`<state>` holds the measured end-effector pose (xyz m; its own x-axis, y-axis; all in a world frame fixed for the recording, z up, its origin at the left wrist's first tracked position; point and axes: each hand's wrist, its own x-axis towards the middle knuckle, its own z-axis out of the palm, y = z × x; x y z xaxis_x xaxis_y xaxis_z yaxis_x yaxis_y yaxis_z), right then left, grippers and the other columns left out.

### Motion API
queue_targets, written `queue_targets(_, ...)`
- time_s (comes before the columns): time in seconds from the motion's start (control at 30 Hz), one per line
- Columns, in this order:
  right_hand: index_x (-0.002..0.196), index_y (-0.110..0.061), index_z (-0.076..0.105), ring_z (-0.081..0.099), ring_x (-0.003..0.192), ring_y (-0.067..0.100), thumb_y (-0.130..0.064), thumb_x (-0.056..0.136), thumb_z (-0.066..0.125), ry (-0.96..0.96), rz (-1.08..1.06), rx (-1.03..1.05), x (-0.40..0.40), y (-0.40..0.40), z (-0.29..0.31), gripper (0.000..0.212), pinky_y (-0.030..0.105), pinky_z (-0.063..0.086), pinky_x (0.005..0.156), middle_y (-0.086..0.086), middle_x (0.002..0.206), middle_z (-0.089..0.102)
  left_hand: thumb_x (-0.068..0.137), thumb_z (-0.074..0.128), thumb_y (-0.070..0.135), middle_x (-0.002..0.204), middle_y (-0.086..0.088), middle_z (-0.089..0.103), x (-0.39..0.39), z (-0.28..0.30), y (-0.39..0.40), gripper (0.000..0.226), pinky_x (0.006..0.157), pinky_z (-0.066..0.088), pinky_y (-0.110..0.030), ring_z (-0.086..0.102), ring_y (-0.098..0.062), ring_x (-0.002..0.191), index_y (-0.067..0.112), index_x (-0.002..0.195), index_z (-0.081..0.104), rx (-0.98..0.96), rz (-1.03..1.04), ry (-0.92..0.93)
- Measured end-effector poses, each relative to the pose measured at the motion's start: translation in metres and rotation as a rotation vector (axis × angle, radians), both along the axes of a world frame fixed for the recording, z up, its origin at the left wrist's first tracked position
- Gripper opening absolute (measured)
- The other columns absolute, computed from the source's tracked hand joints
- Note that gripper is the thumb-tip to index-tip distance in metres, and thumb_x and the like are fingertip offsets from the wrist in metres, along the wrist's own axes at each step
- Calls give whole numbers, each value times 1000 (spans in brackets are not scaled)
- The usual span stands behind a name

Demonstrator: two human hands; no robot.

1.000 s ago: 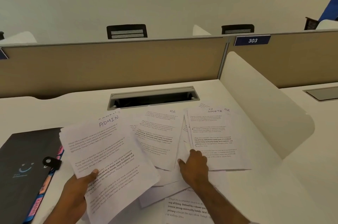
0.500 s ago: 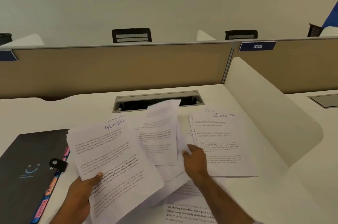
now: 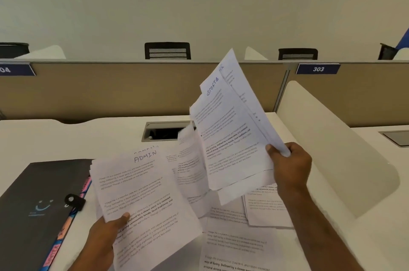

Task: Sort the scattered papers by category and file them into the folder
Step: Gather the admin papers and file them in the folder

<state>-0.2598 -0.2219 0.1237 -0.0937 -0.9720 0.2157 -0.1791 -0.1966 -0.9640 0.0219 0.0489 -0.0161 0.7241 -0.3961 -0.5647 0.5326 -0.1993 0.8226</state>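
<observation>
Two sheaves of white printed paper are held above the white desk (image 3: 332, 255): the sheaf headed "ADMIN" (image 3: 141, 200) is gripped by the left hand (image 3: 104, 239), and the raised, tilted sheaf marked "SPORTS" (image 3: 230, 129) is pinched by the right hand (image 3: 290, 166). Loose white sheets (image 3: 239, 246) are spread on the desk beneath, and the closed black folder with coloured tabs (image 3: 33, 211) is laid at the left.

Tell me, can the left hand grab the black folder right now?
Probably not yet. The left hand already grips the ADMIN papers, so it has no free fingers. The black folder lies right beside it on the desk, with nothing in between, so it could reach after putting the papers down.
</observation>
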Motion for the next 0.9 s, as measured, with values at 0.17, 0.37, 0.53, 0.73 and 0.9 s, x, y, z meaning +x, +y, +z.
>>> queue_targets(0.17, 64, -13, 49, 47, 67, 21, -8, 75, 80, -239, 39, 200, -4, 1, -12, 32, 33, 43, 62, 4, 69, 52, 79, 76, 10, 120, -16, 64, 2, -2, 2, 54, 97, 43, -62, 59, -43, 107, 17, 128, 55, 42, 24, 19)
queue_targets(0.37, 76, -9, 59, 59, 69, 22, -15, 81, 77, -277, 130, 261, -11, 18, -40, 19, 34, 51, 66, 6, 79, 64, 78, 78, 13, 122, -16, 64, 2, -3, 5, 59, 99, 43, -59, 58, -43, 110, 19, 131, 53, 51, 15, 17)
queue_targets(0.53, 70, -7, 61, 54, 61, 21, -27, 97, 53, 205, 239, 211, -12, 35, -93, 35, 30, 44, 57, 4, 65, 61, 80, 76, 10, 121, -18, 63, 2, -7, 5, 54, 100, 42, -60, 58, -44, 109, 14, 129, 55, 89, 3, -1)
queue_targets(0.73, 73, -7, 63, 55, 62, 13, -12, 96, 54, 413, 199, 70, -18, 35, -110, 24, 21, 40, 55, 0, 68, 62, 81, 74, 9, 112, -18, 64, 2, -11, 10, 44, 97, 45, -57, 60, -43, 103, 12, 122, 57, 165, 30, -46)
queue_targets(0.9, 86, -1, 67, 56, 68, 25, -7, 96, 53, 345, -56, 21, -22, 22, -99, 18, 28, 39, 63, 6, 74, 61, 82, 74, 13, 115, -18, 63, 8, -12, 18, 44, 100, 42, -58, 58, -42, 107, 10, 123, 57, 173, 63, -76)
